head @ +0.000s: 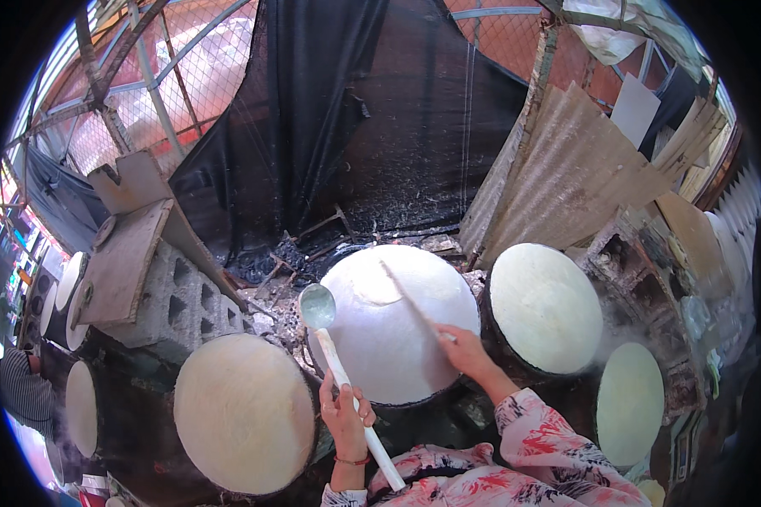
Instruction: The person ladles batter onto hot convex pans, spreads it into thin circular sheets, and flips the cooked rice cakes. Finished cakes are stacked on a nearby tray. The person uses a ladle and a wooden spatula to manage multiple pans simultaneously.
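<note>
My left hand [344, 415] is wrapped around the white handle of a ladle [318, 305], whose round bowl points away from me. In my right hand [468, 352] is a thin stick or spreader [409, 295]. Its far end reaches over a patch of pale batter [374, 279] near the back of the middle round griddle [387, 352]. Whether that end touches the batter I cannot tell. The ladle's bowl is beside this griddle's left edge. A pale layer covers the left griddle [244, 412] and the right griddle [545, 307].
Another coated griddle [630, 405] steams at the far right. Concrete blocks [181, 304] and a wooden board [123, 263] stand at left. Corrugated sheeting [564, 171] leans behind the right griddle. A black tarp [368, 127] hangs at the back. At far left is a person in striped clothing [25, 390].
</note>
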Tool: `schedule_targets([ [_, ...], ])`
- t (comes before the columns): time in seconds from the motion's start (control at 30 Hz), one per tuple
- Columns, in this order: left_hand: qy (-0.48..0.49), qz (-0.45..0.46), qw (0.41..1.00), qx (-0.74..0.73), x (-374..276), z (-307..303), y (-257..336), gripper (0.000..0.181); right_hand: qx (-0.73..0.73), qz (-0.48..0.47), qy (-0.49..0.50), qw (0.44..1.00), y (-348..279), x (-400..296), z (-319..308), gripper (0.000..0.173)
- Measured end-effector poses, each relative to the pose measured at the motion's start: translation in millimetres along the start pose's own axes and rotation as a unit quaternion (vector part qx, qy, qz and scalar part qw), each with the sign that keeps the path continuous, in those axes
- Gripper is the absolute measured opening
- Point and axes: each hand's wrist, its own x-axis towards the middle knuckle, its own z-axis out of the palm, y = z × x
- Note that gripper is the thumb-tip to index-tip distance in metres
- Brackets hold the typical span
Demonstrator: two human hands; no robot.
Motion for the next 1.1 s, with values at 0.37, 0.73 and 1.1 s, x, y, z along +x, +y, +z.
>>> schedule_targets([
  [0.37, 0.045, -0.011, 0.998, -0.033, -1, -18, 3, 0.037, -0.182, -0.022, 0.02, 0.983, -1, 11, -31, 0.031],
  [0.73, 0.077, -0.013, 0.995, -0.056, 1, -37, 9, 0.035, -0.331, -0.112, -0.159, 0.923, -72, -14, -19, 0.031],
  [1.1, 0.181, 0.055, 0.977, -0.097, -37, -7, -24, 0.035, -0.146, -0.117, -0.243, 0.952, -22, 24, -36, 0.031],
])
